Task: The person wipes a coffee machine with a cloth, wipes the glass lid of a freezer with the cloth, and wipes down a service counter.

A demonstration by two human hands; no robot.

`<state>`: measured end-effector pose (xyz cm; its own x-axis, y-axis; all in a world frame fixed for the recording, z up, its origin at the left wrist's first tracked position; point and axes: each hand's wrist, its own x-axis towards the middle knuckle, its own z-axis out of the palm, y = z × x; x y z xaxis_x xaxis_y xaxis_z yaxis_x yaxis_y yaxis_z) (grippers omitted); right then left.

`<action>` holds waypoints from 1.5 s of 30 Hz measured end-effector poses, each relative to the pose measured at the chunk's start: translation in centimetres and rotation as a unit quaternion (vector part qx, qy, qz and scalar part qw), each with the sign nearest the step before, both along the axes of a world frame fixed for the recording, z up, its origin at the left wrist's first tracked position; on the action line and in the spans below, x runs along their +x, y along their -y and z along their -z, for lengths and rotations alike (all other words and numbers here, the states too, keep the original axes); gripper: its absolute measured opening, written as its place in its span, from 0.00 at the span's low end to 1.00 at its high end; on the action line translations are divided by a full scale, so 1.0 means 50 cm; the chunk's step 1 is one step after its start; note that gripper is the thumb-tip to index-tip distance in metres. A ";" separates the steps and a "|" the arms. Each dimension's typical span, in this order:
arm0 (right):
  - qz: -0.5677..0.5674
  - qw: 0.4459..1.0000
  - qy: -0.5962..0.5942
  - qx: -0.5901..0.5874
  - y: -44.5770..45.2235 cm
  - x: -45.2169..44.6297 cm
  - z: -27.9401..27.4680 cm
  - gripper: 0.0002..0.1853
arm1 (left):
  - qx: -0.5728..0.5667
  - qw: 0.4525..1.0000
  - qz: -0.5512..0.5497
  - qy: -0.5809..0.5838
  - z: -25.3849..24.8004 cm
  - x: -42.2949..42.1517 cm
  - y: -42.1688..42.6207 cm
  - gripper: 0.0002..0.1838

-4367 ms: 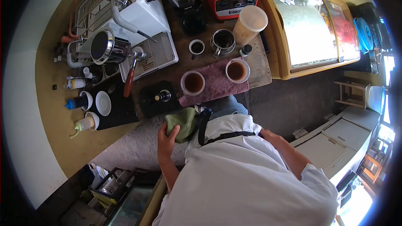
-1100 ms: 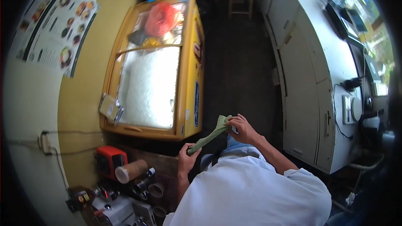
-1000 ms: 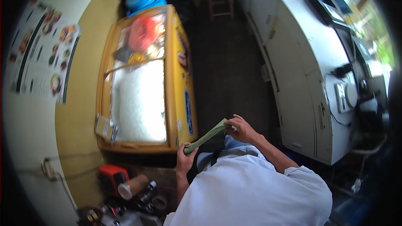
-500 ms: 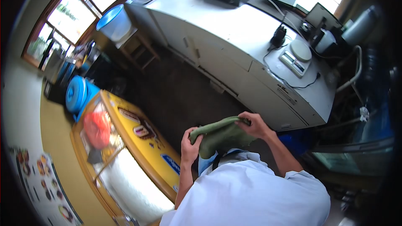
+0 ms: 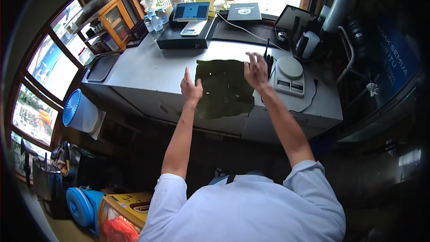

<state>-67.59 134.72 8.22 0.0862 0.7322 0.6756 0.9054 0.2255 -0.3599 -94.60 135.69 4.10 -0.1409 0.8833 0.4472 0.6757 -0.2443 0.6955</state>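
A dark green cloth [image 5: 225,90], roughly square with a few pale specks, is spread out between my two hands in front of the counter's near edge. My left hand [image 5: 191,88] is at its left edge, thumb against the cloth and fingers pointing up. At the upper right corner, my right hand [image 5: 256,71] has its thumb on the edge, the other fingers raised and bent. Both grips are thumb pinches at the sides. The lower edge is wavy and overlaps the counter front in view.
On the white counter [image 5: 134,69] are a kitchen scale [image 5: 290,80], a black radio [image 5: 268,58], a cash drawer with a tablet [image 5: 191,12] and water bottles [image 5: 156,22]. A tray [image 5: 102,68] lies at left. A blue-lidded tub [image 5: 83,110] and a blue cooler [image 5: 80,206] stand left.
The cloth has gone from folded and bunched near my body to spread out. Both hands have moved forward and up toward the counter, and my view has turned to face it.
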 end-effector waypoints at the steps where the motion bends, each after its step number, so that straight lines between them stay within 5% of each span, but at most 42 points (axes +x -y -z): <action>1: -0.023 0.999 -0.040 -0.027 0.000 -0.036 0.028 0.20 | -0.004 0.999 0.034 -0.024 0.037 0.004 -0.033 0.36; 4: -0.043 0.991 0.003 -0.124 0.013 -0.130 0.172 0.23 | -0.146 0.956 0.128 -0.220 0.089 0.049 -0.012 0.39; 6: -0.008 0.977 0.015 -0.214 0.026 -0.167 0.257 0.27 | -0.171 0.944 0.132 -0.250 0.190 0.059 -0.007 0.39; 12: 0.040 0.947 0.062 -0.314 -0.048 -0.158 0.241 0.34 | -0.136 0.927 0.182 -0.300 0.167 0.054 -0.045 0.38; 16: 0.095 0.924 0.065 -0.364 -0.150 -0.155 0.200 0.39 | -0.149 0.937 0.216 -0.229 0.131 0.039 -0.110 0.38; 19: 0.122 0.920 0.066 -0.367 -0.210 -0.209 0.193 0.42 | -0.164 0.951 0.135 -0.226 0.137 -0.057 -0.166 0.39; 24: -0.113 0.932 0.145 -0.313 -0.192 -0.302 0.206 0.44 | -0.197 0.949 0.008 -0.247 0.154 -0.294 -0.279 0.39; 31: 0.145 0.913 0.040 -0.378 -0.322 -0.195 0.162 0.53 | -0.273 0.913 -0.057 -0.298 0.112 -0.378 -0.315 0.40; 36: -0.060 0.938 0.135 -0.313 -0.275 -0.321 0.182 0.50 | -0.298 0.904 -0.091 -0.293 0.089 -0.393 -0.370 0.42; 38: -0.197 0.937 0.097 -0.271 -0.247 -0.340 0.160 0.41 | -0.290 0.907 -0.095 -0.289 0.089 -0.419 -0.405 0.42; 42: -0.118 0.963 -0.135 -0.203 -0.281 -0.276 0.184 0.23 | -0.288 0.908 -0.110 -0.284 0.098 -0.475 -0.476 0.43; 45: 0.104 0.955 -0.047 -0.273 -0.292 -0.251 0.187 0.30 | -0.287 0.911 -0.108 -0.275 0.097 -0.514 -0.531 0.43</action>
<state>-80.15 149.32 -1.14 0.3100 0.9334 0.1806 0.8680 -0.2003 -0.4545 -120.30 162.25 -0.76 -0.2337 0.9720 -0.0235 0.9500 0.2334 0.2076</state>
